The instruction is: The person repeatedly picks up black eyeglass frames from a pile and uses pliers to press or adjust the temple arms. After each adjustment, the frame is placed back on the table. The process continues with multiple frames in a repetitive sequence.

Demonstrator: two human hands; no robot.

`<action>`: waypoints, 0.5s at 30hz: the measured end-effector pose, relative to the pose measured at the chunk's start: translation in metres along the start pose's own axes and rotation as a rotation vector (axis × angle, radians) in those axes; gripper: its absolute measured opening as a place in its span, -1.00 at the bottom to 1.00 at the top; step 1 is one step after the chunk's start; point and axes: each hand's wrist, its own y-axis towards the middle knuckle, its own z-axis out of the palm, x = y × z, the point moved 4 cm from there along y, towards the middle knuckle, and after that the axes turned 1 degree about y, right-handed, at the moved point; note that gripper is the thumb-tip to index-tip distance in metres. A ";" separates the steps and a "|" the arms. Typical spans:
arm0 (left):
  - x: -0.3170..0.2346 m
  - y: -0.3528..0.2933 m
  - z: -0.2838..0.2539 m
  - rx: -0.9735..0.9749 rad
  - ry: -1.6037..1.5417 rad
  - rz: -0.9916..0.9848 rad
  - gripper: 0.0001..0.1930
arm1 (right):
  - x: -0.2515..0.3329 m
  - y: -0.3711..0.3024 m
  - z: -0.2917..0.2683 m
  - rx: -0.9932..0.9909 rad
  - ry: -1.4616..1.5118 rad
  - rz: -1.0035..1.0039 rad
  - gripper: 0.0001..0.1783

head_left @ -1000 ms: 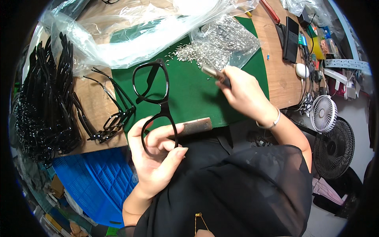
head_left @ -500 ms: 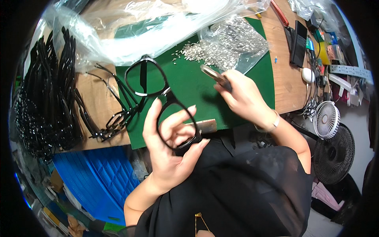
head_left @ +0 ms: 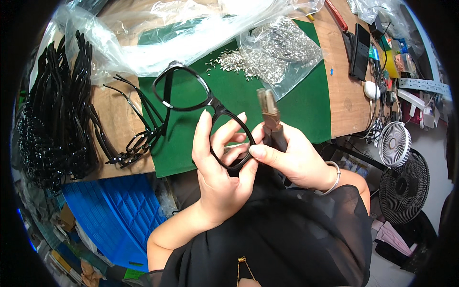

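Note:
A black glasses frame (head_left: 204, 99) is held up over the green mat (head_left: 291, 115) by my left hand (head_left: 217, 184), whose fingers close around its nearer rim. My right hand (head_left: 303, 158) grips a pair of pliers (head_left: 270, 112), jaws pointing up and away from me. Its thumb and forefinger meet the lower right end of the frame, beside my left fingertips. Just what they pinch there is too small to make out. Beyond the hands, a clear bag (head_left: 287, 52) of tiny silvery metal parts lies on the mat, with some parts (head_left: 234, 64) spilled at its left.
Many black glasses temples or frames (head_left: 57, 119) are heaped at the left, with several loose frames (head_left: 138, 143) beside them. Clear plastic sheeting (head_left: 191, 48) covers the back. A phone (head_left: 360, 51), cables and a small white fan (head_left: 396, 145) stand right. A blue crate (head_left: 114, 215) sits below the table edge.
My right hand has come down and toward me with the pliers, now touching the frame. The pliers have turned upright. My left hand and the frame have shifted slightly right.

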 end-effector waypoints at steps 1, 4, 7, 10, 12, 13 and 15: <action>-0.001 0.001 -0.001 0.026 -0.002 -0.001 -0.09 | -0.001 0.000 0.000 0.014 -0.048 -0.008 -0.80; -0.002 -0.001 -0.007 0.052 -0.086 -0.063 -0.10 | -0.006 -0.001 0.004 0.007 -0.128 -0.121 -0.80; -0.004 -0.003 -0.006 -0.020 -0.140 -0.048 -0.10 | -0.001 -0.004 0.013 -0.018 -0.032 -0.184 -0.81; -0.003 -0.006 -0.006 -0.057 -0.100 -0.023 -0.11 | -0.004 -0.004 0.013 -0.021 -0.012 -0.115 -0.82; -0.002 -0.005 -0.007 -0.051 -0.087 -0.019 -0.11 | -0.004 -0.001 0.010 0.007 -0.075 -0.058 -0.83; -0.001 -0.005 -0.008 -0.035 -0.073 0.007 -0.12 | -0.005 0.000 0.010 0.017 -0.079 -0.044 -0.82; 0.000 -0.005 -0.010 -0.017 -0.101 -0.003 -0.12 | -0.008 0.004 0.010 0.036 -0.088 -0.019 -0.82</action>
